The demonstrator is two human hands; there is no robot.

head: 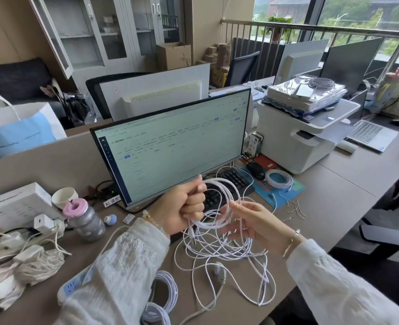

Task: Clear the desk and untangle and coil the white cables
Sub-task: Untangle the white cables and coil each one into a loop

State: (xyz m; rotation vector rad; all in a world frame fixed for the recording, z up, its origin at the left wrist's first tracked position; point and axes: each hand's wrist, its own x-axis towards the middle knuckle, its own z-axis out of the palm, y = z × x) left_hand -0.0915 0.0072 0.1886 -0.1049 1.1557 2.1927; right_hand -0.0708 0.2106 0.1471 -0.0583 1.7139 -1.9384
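Left hand (186, 207) raised in front of the monitor (172, 146), fingers curled tight into a fist round several white loops of cable (219, 207). Loops standing out from the fist to the right as a rough ring, passing over the keyboard (229, 184) behind. Right hand (252, 222) just beside the ring's lower right edge, palm up, fingers spread and only slightly bent, blurred; strands crossing the fingertips, but whether pinched cannot be told. Below both hands, the rest of the same cable hanging down and sprawled in a loose tangle (229, 259) on the desk (334, 191), with a white plug (220, 274) lying among the strands. Near the bottom edge, by the left sleeve, two finished coils (165, 294); another coil (278, 178) well apart on the blue mat (294, 191) by the mouse (256, 170). To the left, a grey bottle (85, 221) with pink lid, a paper cup (64, 197), a white box (17, 205), a power strip (73, 287) partly under the sleeve. Printer (294, 137) at right.
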